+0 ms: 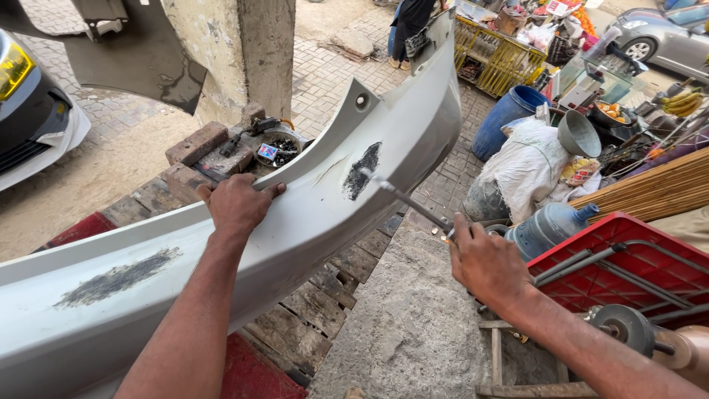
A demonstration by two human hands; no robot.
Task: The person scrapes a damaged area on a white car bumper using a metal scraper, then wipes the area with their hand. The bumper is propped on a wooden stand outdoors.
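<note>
Grey plastic bumper lies slantwise across our wooden bench; our left hand curls over its upper edge, gripping it, while our right hand, just beside it, pinches a thin metal tool whose tip touches the dark sanded patch

Open pavement between bumper and red crate; pillar blocks behind.

Support: weathered brick ledge, centre-left of frame.
On it: grey car bumper; small tin of screws, upper centre.
</note>
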